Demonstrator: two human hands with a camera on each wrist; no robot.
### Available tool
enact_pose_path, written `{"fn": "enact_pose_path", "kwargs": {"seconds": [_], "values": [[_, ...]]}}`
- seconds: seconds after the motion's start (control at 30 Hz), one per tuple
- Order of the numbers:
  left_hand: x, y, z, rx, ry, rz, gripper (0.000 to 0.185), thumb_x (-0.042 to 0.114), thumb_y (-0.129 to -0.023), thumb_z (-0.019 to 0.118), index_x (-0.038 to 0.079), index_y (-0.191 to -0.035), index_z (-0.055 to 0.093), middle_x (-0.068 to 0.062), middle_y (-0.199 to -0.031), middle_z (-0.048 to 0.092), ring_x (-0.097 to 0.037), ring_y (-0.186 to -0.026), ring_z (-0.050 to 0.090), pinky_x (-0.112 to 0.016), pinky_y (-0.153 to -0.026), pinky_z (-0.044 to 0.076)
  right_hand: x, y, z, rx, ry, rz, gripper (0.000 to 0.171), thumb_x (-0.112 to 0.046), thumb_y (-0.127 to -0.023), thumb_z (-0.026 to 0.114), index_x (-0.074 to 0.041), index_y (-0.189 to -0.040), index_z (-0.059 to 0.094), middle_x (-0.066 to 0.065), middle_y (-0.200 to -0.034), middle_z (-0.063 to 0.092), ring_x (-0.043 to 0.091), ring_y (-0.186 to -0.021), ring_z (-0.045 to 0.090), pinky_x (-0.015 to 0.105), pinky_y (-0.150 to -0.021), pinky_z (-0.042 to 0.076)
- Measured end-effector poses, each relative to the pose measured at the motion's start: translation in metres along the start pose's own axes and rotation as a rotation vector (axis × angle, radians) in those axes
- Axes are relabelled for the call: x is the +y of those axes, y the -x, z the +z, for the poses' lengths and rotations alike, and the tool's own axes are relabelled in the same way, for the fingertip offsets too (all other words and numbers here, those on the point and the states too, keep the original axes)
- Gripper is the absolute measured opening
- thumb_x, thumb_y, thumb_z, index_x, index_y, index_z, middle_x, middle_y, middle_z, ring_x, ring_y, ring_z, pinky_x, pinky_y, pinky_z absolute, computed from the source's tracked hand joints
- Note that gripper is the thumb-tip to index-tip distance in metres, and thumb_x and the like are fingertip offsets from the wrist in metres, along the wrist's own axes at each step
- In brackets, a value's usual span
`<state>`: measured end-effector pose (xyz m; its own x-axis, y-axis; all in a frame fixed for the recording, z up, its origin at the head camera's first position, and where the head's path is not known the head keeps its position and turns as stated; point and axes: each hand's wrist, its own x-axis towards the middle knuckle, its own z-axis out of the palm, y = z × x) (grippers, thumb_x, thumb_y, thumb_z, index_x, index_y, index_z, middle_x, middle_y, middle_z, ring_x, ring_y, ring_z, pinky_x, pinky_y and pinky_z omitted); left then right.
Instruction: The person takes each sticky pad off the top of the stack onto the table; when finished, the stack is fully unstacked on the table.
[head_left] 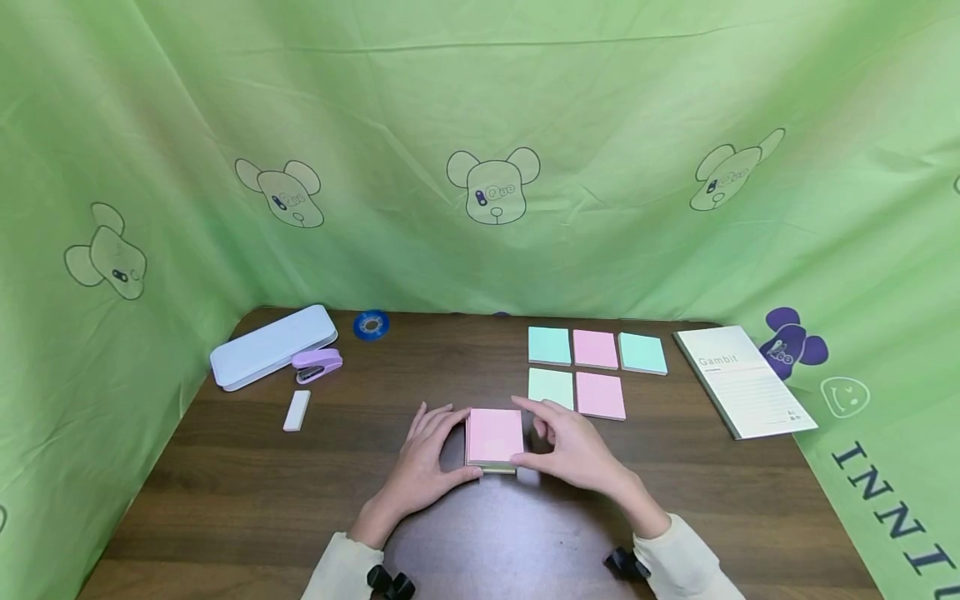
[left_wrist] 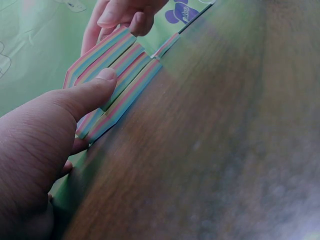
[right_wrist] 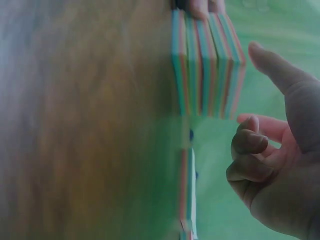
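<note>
A thick stack of sticky notes (head_left: 493, 437) with a pink top sheet lies on the dark wooden table (head_left: 525, 533), near its front middle. My left hand (head_left: 423, 458) holds its left side, fingers along the edge and thumb on the front. My right hand (head_left: 573, 450) holds the right side, thumb at the near corner and index finger at the far corner. In the left wrist view my left thumb (left_wrist: 95, 85) presses the striped side of the stack (left_wrist: 125, 75), which is split into several blocks. The right wrist view shows the stack (right_wrist: 207, 65) beside my right hand (right_wrist: 272, 170), with two fingers curled.
Five small note pads lie in two rows behind the stack: teal (head_left: 549, 345), pink (head_left: 595, 348), teal (head_left: 642, 352), pale green (head_left: 551, 387), pink (head_left: 600, 395). A white booklet (head_left: 742, 379) lies right. A pencil case (head_left: 273, 344), stapler (head_left: 317, 364), tape roll (head_left: 371, 325) and white eraser (head_left: 297, 410) lie left.
</note>
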<state>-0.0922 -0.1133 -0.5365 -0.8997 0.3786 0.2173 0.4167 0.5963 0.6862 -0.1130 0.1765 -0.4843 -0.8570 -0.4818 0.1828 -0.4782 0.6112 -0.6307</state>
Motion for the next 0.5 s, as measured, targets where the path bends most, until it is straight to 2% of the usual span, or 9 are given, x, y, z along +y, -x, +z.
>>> {"fn": "enact_pose_path", "kwargs": {"seconds": [0.1, 0.2, 0.33, 0.43, 0.5], "values": [[0.0, 0.0, 0.001, -0.002, 0.0, 0.001, 0.088, 0.045, -0.09, 0.093, 0.01, -0.161, 0.056, -0.013, -0.157, 0.062, -0.039, -0.155, 0.047, -0.064, -0.137, 0.01, -0.002, -0.002, 0.008, -0.026, 0.032, 0.0, 0.09, -0.043, -0.081, 0.1, -0.005, -0.154, 0.064, -0.008, -0.087, 0.054, 0.0, -0.072, 0.04, 0.02, -0.063, 0.038], [0.0, 0.0, 0.001, 0.0, -0.003, 0.009, 0.088, 0.044, -0.089, 0.093, 0.01, -0.161, 0.056, -0.014, -0.157, 0.062, -0.04, -0.155, 0.047, -0.064, -0.137, 0.01, -0.003, -0.004, 0.012, -0.033, 0.069, -0.006, 0.094, -0.046, -0.077, 0.101, -0.005, -0.153, 0.065, -0.009, -0.088, 0.053, 0.002, -0.074, 0.043, 0.022, -0.064, 0.04], [-0.001, 0.0, 0.002, 0.007, -0.006, 0.025, 0.088, 0.043, -0.088, 0.094, 0.009, -0.16, 0.057, -0.014, -0.157, 0.062, -0.04, -0.154, 0.048, -0.065, -0.137, 0.01, -0.004, -0.006, 0.015, -0.02, 0.107, -0.011, 0.092, -0.046, -0.075, 0.102, -0.007, -0.15, 0.067, -0.005, -0.104, 0.069, 0.009, -0.087, 0.058, 0.03, -0.075, 0.052], [-0.002, 0.0, 0.002, 0.011, -0.004, 0.029, 0.087, 0.042, -0.088, 0.094, 0.008, -0.16, 0.057, -0.014, -0.157, 0.062, -0.04, -0.154, 0.048, -0.065, -0.137, 0.01, -0.005, -0.007, 0.016, -0.015, 0.103, -0.003, 0.087, -0.043, -0.075, 0.102, -0.008, -0.148, 0.069, -0.001, -0.116, 0.074, 0.013, -0.095, 0.063, 0.034, -0.081, 0.056], [-0.002, 0.0, 0.002, 0.009, -0.001, 0.024, 0.087, 0.042, -0.089, 0.093, 0.008, -0.16, 0.057, -0.014, -0.157, 0.062, -0.039, -0.154, 0.048, -0.065, -0.137, 0.01, -0.005, -0.007, 0.017, -0.018, 0.079, 0.007, 0.085, -0.041, -0.075, 0.102, -0.009, -0.146, 0.069, -0.005, -0.109, 0.072, 0.01, -0.091, 0.06, 0.03, -0.078, 0.053]]}}
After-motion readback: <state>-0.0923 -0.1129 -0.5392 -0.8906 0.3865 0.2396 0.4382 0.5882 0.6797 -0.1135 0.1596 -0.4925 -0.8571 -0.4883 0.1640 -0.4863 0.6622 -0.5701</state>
